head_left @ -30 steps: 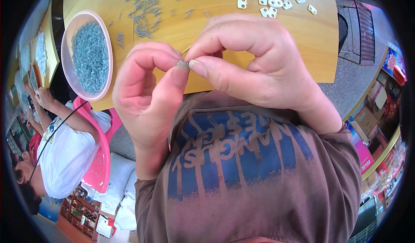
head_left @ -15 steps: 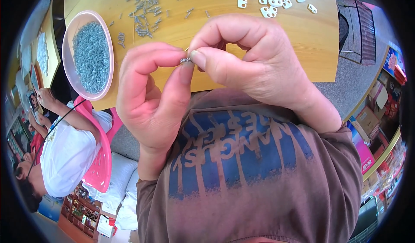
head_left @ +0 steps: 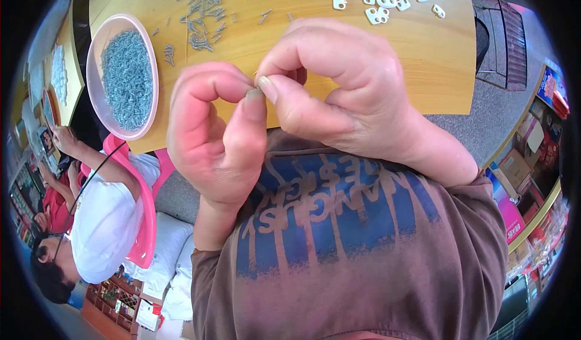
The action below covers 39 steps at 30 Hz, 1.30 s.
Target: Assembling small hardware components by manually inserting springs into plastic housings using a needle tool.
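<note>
My left hand (head_left: 215, 131) and my right hand (head_left: 339, 86) meet above the near edge of the table, thumb and forefinger of each pinched together, fingertips touching. Between them is a small metal spring, now almost wholly covered by the thumbs; its coils showed a moment earlier. A tiny gold-coloured bit peeks out above the right fingertips, too small to name. Beyond my hands, small metal springs (head_left: 200, 28) lie scattered on the wooden table (head_left: 417, 68). To the left stands a pink oval tub (head_left: 154, 92) filled with many similar small metal pieces (head_left: 127, 80).
White plastic pieces with holes (head_left: 387, 0) are spread along the table's far side. At the left a person in a white shirt (head_left: 109, 219) sits on a pink chair (head_left: 147, 231). White sacks (head_left: 163, 249) lie behind it. Shelves with boxes (head_left: 514, 167) stand at the right.
My fingertips have closed together over the spring, hiding its coils. My left thumb has shifted slightly up and left. The seated person has leaned a little.
</note>
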Motion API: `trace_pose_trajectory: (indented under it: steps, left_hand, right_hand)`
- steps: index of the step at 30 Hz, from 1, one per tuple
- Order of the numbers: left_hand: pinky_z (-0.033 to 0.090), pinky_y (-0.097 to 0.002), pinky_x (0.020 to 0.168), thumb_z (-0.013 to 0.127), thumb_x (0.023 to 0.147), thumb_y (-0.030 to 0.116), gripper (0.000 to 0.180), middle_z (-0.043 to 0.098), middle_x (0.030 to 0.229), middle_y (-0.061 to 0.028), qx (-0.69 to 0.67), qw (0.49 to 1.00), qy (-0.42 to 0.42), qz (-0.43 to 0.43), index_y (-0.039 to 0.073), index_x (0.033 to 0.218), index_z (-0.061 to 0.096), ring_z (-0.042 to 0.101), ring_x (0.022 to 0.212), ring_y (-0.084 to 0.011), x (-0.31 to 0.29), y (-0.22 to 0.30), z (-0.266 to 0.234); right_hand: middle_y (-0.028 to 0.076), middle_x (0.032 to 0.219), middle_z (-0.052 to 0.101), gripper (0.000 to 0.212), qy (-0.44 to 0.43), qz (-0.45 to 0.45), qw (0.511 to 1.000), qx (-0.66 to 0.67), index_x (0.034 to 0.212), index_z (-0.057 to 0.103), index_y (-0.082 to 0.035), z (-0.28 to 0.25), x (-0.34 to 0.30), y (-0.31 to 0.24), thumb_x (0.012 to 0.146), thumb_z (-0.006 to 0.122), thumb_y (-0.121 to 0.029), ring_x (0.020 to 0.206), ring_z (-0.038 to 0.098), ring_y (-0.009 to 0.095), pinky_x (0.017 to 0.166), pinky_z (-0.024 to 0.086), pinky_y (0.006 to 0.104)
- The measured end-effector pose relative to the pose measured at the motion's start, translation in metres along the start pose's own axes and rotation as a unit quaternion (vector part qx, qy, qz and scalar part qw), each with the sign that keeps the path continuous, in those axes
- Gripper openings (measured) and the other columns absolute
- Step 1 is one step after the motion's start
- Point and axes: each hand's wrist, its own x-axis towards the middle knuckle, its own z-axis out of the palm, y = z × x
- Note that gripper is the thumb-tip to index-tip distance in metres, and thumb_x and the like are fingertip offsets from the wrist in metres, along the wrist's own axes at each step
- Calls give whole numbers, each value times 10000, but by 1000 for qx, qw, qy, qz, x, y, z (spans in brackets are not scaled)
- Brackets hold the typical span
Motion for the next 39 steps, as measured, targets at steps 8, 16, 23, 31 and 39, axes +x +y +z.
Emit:
trace_pose_trajectory:
  steps: [8, 16, 23, 31, 39]
  left_hand:
    - [399, -235, 628, 614, 652, -51, 161, 509, 727, -60, 155, 985, -46, 66, 8, 742, 494, 492, 671, -149, 7, -1, -2]
    - [397, -227, 619, 613, 638, -49, 149, 509, 716, -57, 56, 997, -25, -46, 7, 708, 494, 494, 658, -148, 4, 5, -3]
    - [405, -247, 588, 606, 624, -47, 141, 494, 657, -61, 189, 980, -48, 46, 17, 681, 494, 492, 617, -162, 9, -1, -6]
    - [383, -303, 553, 606, 654, 45, 72, 528, 661, -42, 372, 922, -5, 108, 70, 666, 540, 518, 599, -195, 24, -44, -9]
    - [360, -306, 569, 632, 659, 70, 83, 549, 702, -12, 452, 875, 21, 173, 100, 677, 557, 524, 605, -195, 26, -59, 2]
  right_hand:
    - [34, 622, 543, 20, -22, 100, 993, 56, 713, 567, -7, 1, -4, 1, 717, 557, 10, 586, 515, 97, 526, 406, 220]
    - [25, 666, 559, 28, -40, 191, 971, 140, 738, 571, 2, 0, -3, -5, 757, 564, -17, 610, 503, 73, 561, 410, 211]
    - [62, 621, 532, 16, -15, 28, 999, -3, 723, 568, -4, 2, 0, 2, 717, 582, -9, 583, 529, 137, 535, 416, 232]
    - [77, 625, 537, 55, 6, -46, 951, -305, 685, 553, -33, 1, 11, 43, 695, 593, -69, 571, 531, 244, 526, 427, 322]
    - [63, 674, 552, 71, 13, -103, 918, -382, 707, 557, -61, 0, 7, 57, 685, 621, -80, 615, 542, 250, 579, 429, 324]
